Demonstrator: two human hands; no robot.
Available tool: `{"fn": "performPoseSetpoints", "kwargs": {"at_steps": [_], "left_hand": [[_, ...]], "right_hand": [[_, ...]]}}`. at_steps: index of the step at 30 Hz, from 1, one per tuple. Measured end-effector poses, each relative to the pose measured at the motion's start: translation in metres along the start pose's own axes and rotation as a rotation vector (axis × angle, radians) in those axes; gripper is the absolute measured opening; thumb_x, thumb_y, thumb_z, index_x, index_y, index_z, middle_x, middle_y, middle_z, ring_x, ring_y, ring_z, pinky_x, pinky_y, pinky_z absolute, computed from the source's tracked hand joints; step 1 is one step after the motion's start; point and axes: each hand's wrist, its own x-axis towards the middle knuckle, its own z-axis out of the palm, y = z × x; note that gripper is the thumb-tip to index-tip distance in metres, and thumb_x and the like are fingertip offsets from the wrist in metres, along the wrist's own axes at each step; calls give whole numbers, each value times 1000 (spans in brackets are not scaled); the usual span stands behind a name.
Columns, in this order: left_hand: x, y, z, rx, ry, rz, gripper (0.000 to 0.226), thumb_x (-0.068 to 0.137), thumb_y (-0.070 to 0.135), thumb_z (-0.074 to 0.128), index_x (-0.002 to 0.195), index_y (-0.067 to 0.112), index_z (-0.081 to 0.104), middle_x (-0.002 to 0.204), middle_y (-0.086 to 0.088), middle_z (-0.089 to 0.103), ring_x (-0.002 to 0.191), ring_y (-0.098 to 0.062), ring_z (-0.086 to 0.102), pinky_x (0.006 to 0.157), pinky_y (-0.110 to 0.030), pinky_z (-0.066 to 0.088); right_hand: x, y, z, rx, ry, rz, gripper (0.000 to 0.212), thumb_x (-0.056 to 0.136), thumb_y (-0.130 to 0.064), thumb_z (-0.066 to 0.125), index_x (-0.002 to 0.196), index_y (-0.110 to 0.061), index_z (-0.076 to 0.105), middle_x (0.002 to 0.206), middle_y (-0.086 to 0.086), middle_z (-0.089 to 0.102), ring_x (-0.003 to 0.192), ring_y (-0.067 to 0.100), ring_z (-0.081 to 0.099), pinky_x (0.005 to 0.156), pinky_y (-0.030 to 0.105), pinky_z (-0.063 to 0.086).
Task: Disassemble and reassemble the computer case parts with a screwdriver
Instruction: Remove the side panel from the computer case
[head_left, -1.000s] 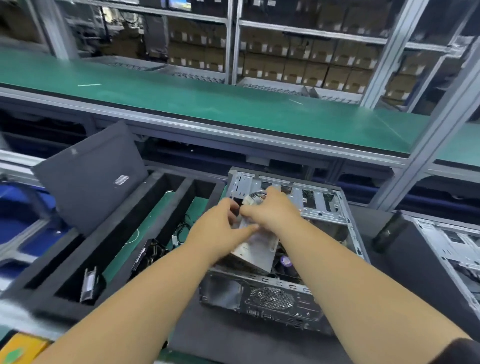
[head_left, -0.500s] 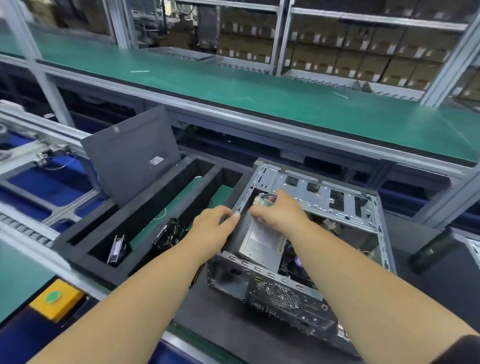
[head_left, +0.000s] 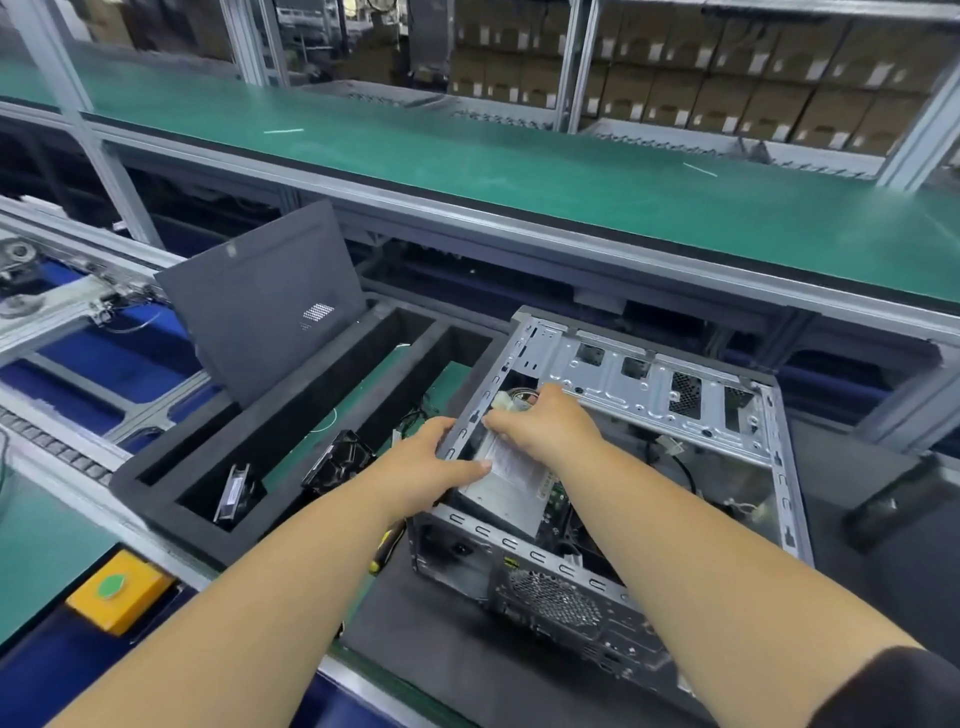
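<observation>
We are gripping the open grey steel computer case (head_left: 649, 384) rim with our left hand (head_left: 431, 467); our right hand (head_left: 545, 426), fingers curled, is holding the silver power supply box (head_left: 511, 483) inside it.

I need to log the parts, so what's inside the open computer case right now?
Inside the case: a silver metal box held by both hands, left hand and right hand, plus loose cables and a circuit board. The arms hide whatever lies below.
</observation>
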Motion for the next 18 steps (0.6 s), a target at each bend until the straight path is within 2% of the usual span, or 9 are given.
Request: {"fn": "performPoseSetpoints", "kwargs": {"at_steps": [1, 4, 8, 9, 12, 13, 15, 18], "left_hand": [[1, 0, -1, -6, 4, 3, 86, 64, 65, 71, 140, 41, 39, 121, 12, 63, 104, -10, 64, 84, -32, 52], [4, 0, -6, 9, 20, 11, 60, 80, 53, 71, 132, 42, 44, 111, 21, 54, 94, 5, 56, 76, -19, 43], [8, -1, -7, -20, 12, -10, 57, 83, 45, 74, 133, 42, 46, 117, 13, 51, 107, -8, 57, 91, -31, 44], [9, -1, -6, -34, 9, -10, 52, 83, 43, 74, 128, 44, 49, 117, 14, 53, 102, -5, 61, 88, -27, 46], [10, 2, -5, -100, 4, -6, 34, 85, 34, 75, 104, 49, 52, 101, 21, 56, 72, 9, 66, 58, -9, 47], [10, 2, -4, -119, 9, -6, 33, 85, 31, 75, 103, 48, 51, 100, 20, 58, 69, 8, 67, 55, -9, 48], [9, 2, -3, -148, 11, -8, 36, 86, 29, 74, 110, 45, 52, 105, 14, 62, 76, -1, 70, 61, -16, 52], [5, 3, -2, -176, 18, -24, 41, 87, 28, 73, 122, 36, 52, 108, 10, 65, 88, -11, 71, 73, -26, 55]], "right_hand": [[2, -1, 0, -17, -19, -4, 85, 61, -67, 66, 128, -19, 46, 110, -3, 58, 85, 15, 60, 59, 31, 43], [9, -4, 0, -27, -85, -15, 111, 61, -76, 71, 148, -16, 35, 142, 2, 51, 117, 25, 57, 73, 35, 44], [14, 0, -4, -12, -132, -17, 123, 57, -79, 74, 153, -17, 28, 151, 0, 45, 129, 27, 51, 85, 38, 46], [14, 2, -6, 3, -142, -19, 124, 57, -78, 76, 153, -17, 27, 152, 0, 44, 130, 26, 50, 90, 38, 46], [14, 9, -10, 57, -147, -32, 121, 59, -74, 79, 153, -18, 30, 147, 1, 49, 128, 26, 52, 102, 42, 47], [14, 12, -12, 72, -150, -28, 119, 59, -73, 80, 153, -18, 31, 145, 1, 51, 125, 26, 54, 103, 44, 48], [14, 19, -15, 101, -157, -1, 109, 61, -70, 81, 147, -17, 40, 134, 3, 59, 114, 25, 60, 97, 43, 51], [11, 33, -24, 258, -151, 45, 91, 65, -59, 85, 135, -12, 49, 119, 2, 63, 90, 17, 65, 68, 30, 53]]}}
